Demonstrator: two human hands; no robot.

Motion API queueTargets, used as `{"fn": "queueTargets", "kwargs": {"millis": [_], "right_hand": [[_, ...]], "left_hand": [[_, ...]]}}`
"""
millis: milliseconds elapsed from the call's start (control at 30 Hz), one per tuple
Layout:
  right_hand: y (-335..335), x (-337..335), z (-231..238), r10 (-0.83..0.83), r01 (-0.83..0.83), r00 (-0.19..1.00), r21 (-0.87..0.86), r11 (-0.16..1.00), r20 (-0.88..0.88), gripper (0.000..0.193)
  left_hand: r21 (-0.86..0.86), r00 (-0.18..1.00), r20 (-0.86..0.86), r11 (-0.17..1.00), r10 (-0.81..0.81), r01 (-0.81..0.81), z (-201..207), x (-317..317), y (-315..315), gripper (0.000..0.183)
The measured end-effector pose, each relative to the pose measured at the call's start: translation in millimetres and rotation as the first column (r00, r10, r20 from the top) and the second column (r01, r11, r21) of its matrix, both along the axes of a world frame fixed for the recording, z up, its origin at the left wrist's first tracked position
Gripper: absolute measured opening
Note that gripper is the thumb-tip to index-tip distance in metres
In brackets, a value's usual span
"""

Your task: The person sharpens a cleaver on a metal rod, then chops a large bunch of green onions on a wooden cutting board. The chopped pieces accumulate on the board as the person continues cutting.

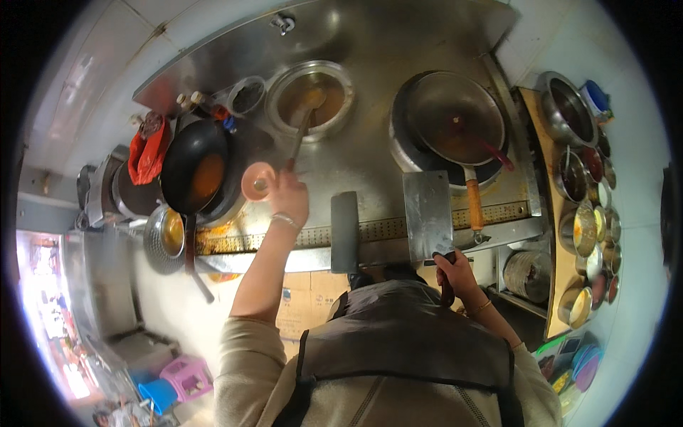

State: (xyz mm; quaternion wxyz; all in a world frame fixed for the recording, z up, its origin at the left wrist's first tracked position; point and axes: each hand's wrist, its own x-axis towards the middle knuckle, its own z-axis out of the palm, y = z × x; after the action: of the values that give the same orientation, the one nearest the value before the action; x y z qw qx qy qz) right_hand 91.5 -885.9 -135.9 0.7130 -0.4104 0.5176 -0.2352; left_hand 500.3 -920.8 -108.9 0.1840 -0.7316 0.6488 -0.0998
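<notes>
My left hand point(288, 201) reaches over the stove top and is closed on the rim of a small pink bowl point(250, 182), which has something small and pale inside. Right beside those fingers ends the handle of a ladle point(304, 132), whose head rests in a round metal pot point(344, 117) of brownish liquid. My right hand point(457, 276) grips the dark handle of a cleaver point(425, 213). Its broad blade points away from me, over the stove's front edge. Between my hands, a dark grey rectangular block point(345, 231) lies across that edge.
At the right, a wok with a wooden handle point(474, 203) sits on a burner. A black frying pan point(186, 153) with orange liquid stands left, near a red bag point(149, 153) and a strainer point(158, 250). Several bowls line the wooden shelf point(538, 135) at far right.
</notes>
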Motion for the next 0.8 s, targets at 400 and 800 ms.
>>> {"fn": "queueTargets", "kwargs": {"millis": [400, 800], "right_hand": [[-69.4, 68.8, -37.6, 0.316, -0.324, 0.946, 0.182, 0.928, 0.073, 0.021], [-26.3, 72.8, -56.3, 0.656, -0.624, 0.741, 0.213, 0.752, -0.146, 0.025]], "left_hand": [[0.331, -0.223, -0.935, 0.449, 0.277, -0.830, -159.1, -109.6, 168.2, 0.052], [0.567, -0.656, -0.743, 0.392, -0.136, -0.724, -167.9, -138.3, 172.2, 0.048]]}}
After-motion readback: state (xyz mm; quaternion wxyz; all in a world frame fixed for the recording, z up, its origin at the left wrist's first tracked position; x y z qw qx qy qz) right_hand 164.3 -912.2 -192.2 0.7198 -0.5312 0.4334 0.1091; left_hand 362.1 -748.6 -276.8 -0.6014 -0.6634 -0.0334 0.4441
